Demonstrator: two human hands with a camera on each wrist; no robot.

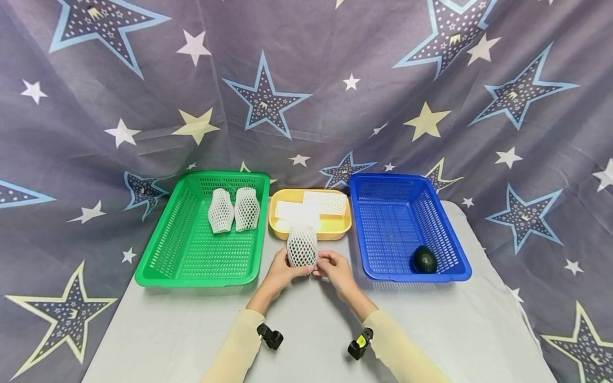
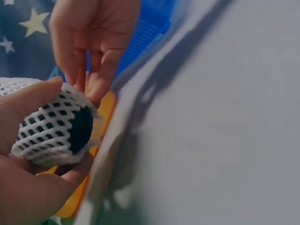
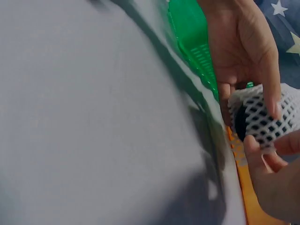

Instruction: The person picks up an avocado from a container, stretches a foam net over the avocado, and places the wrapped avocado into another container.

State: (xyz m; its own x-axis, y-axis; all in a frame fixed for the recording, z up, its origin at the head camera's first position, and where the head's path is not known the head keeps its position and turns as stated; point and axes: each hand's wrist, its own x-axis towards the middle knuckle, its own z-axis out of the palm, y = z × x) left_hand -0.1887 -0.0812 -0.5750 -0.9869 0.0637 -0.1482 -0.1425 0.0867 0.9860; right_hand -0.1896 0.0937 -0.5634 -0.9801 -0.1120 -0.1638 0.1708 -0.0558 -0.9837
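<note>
A dark avocado (image 2: 82, 130) sits inside a white foam net sleeve (image 1: 302, 246), its rounded end showing at the net's open edge. My left hand (image 1: 279, 275) grips the sleeved avocado from the side, thumb on one face and fingers on the other. At the near end, my right hand (image 1: 338, 272) pinches the rim of the net between thumb and fingers. Both hands are above the table just in front of a yellow tray (image 1: 341, 232). In the right wrist view the avocado's dark end (image 3: 241, 123) also shows at the net opening.
The green basket (image 1: 201, 281) on the left holds two net-sleeved fruits (image 1: 234, 210). In the blue basket (image 1: 388, 213) on the right lies one bare avocado (image 1: 424, 259). Flat white foam nets (image 1: 325, 202) lie in the yellow tray. A star-patterned curtain (image 1: 306, 138) hangs behind.
</note>
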